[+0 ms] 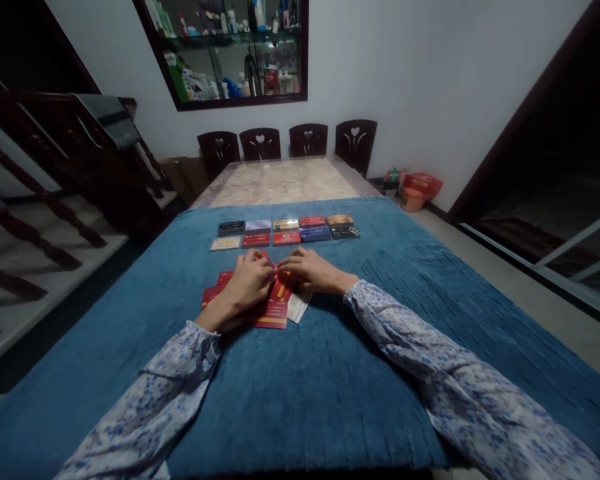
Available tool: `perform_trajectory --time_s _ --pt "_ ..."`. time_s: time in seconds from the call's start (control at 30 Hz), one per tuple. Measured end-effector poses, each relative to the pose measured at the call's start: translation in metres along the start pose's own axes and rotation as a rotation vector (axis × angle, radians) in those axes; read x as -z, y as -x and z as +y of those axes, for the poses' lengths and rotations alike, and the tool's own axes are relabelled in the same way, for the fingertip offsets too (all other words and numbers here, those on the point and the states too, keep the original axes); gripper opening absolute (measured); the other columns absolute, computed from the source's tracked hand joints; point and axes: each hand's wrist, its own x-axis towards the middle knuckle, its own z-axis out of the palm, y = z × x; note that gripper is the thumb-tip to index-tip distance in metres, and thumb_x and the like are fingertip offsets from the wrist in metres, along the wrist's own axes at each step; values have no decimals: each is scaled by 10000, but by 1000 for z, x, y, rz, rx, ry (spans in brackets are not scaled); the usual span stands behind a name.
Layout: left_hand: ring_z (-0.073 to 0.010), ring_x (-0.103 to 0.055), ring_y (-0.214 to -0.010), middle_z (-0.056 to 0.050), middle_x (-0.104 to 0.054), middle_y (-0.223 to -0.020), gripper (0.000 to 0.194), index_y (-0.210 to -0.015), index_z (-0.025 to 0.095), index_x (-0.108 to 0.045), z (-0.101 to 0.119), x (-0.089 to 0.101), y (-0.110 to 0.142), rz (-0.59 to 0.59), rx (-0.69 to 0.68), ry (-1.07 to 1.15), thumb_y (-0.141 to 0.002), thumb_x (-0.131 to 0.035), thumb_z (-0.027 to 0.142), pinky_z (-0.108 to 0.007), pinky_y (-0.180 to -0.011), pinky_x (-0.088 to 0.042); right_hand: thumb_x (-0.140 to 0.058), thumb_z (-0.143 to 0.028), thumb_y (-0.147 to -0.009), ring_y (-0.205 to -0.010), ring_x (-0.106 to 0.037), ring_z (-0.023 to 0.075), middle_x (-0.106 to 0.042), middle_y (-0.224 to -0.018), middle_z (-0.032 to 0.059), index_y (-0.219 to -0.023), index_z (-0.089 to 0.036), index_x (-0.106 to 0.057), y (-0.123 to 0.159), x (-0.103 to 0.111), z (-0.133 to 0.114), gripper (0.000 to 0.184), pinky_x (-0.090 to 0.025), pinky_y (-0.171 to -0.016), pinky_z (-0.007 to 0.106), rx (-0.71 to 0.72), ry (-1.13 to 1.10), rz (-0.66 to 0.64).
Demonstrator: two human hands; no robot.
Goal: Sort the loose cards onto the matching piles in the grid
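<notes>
Two hands close over the loose red cards

Watching from afar through the head camera. The left hand arches over the loose red cards, palm down; the right hand comes in from the other side, above a pale card. Fingertips nearly meet around a red sliver, which I take for the upper card. Grip: fingers bent inward, but whether either hand pinches that card or only touches it, I cannot tell.

Location: loose cards overlap on the blue cloth, just this side of two rows of card piles, five per row. I judge the rows keep the piles separate and within reach; two-sided contact would steady a thin, slick card, and the cloth's nap should limit sliding.

Orientation: the nearest red card runs left to right, print along its length. The pale card slants, far end to the right. The sliver tilts from far left to near right; fingers hide its long axis.
</notes>
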Motion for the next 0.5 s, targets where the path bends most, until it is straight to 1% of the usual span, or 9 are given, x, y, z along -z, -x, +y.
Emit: perform_trajectory --time_s 0.07,0.13,0.2,0.33,0.4,0.5 --pt "-316 -476 -1147 -100 -747 -1041 226 -932 199 -781 5 1 1 -32 -3 -19 -917 -559 160 -505 -913 -385 -604 -73 -850 -1228 -450 307 -618 -1458 105 -1399 -196 -614 0 -1 -3 563 -404 -877 412 -8 23 -54" --pt "-322 -475 -1172 -101 -748 -1053 230 -910 193 -778 10 0 2 -68 -2 -46 -932 -551 164 -518 -928 -371 -587 -83 -866 -1256 -442 313 -607 -1480 98 -1403 -201 -615 1 -2 -4 551 -394 -881 413 -13 45 -83" --pt "-327 -473 -1191 -103 -748 -1070 234 -914 191 -777 13 -1 2 -95 -1 -69 -947 -546 175 -521 -937 -360 -575 -110 -899 -1263 -446 311 -615 -1473 100 -1388 -210 -632 3 -2 -4 502 -383 -888 413 -19 62 -83" --pt "-327 -473 -1177 -106 -745 -1073 235 -924 191 -768 16 -4 3 -123 -5 -107 -969 -538 209 -511 -933 -352 -548 -238 -988 -1244 -456 310 -638 -1444 110 -1356 -217 -660 6 0 -1 384 -360 -904 423 -23 79 -64" --pt "-322 -473 -1161 -107 -741 -1078 233 -936 192 -762 18 -5 4 -123 -7 -114 -980 -537 236 -506 -933 -352 -543 -272 -1001 -1229 -455 313 -654 -1422 108 -1326 -210 -677 7 2 2 357 -350 -901 424 -21 94 -65" --pt "-324 -469 -1181 -108 -736 -1105 219 -941 193 -754 21 -5 4 -120 2 -106 -986 -557 278 -509 -950 -352 -549 -272 -993 -1197 -457 312 -685 -1365 111 -1267 -202 -703 8 6 5 322 -339 -880 415 -22 119 -64"
